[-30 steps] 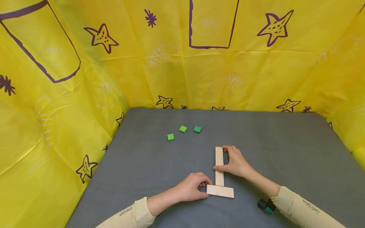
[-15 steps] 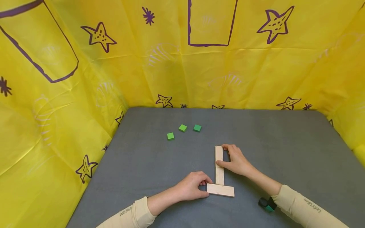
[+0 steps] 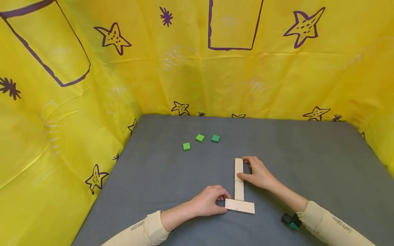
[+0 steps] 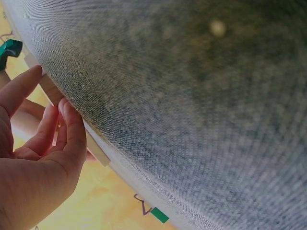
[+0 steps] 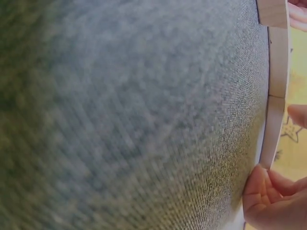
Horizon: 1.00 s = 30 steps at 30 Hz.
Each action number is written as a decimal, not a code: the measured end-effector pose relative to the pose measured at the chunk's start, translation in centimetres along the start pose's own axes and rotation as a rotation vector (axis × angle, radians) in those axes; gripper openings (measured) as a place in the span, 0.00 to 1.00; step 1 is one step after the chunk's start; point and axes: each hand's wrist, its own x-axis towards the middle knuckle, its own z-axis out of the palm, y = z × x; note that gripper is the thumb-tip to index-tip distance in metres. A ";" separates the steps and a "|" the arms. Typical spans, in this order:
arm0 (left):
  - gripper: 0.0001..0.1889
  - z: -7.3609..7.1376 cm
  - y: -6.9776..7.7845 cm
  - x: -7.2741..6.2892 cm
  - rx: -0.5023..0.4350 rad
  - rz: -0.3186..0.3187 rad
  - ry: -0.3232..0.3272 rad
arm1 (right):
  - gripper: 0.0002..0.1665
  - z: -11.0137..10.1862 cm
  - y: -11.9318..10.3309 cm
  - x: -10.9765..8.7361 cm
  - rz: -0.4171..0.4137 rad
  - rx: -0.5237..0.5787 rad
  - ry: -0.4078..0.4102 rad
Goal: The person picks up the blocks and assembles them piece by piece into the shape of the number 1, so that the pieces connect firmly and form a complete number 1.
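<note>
Three flat pale wooden blocks lie on grey cloth in the head view. The crosswise block [image 3: 240, 207] is nearest the person. From it a middle block [image 3: 239, 192] and a far block [image 3: 238, 168] run away end to end, forming an upside-down T. My left hand [image 3: 207, 202] pinches the left end of the crosswise block, thumb at its near corner and fingers at its far one. My right hand [image 3: 258, 175] has bent fingertips at the far block's far end. Its thumb [image 5: 298, 115] hovers just over that block's top in the right wrist view.
Farther back lie two light green tiles [image 3: 186, 146] and a darker green tile [image 3: 215, 138]. A black and green object [image 3: 290, 221] sits by the right sleeve. Yellow printed fabric [image 3: 184, 75] walls the table's back and sides.
The right thumb has moved from the left side of the far block to over its top. The left hand and the blocks stay in place. The head view shifts slightly.
</note>
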 end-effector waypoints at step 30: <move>0.15 0.1 0.1 -0.2 0.016 0.003 0.015 | 0.29 -0.8 -0.3 5.4 0.105 0.280 -0.035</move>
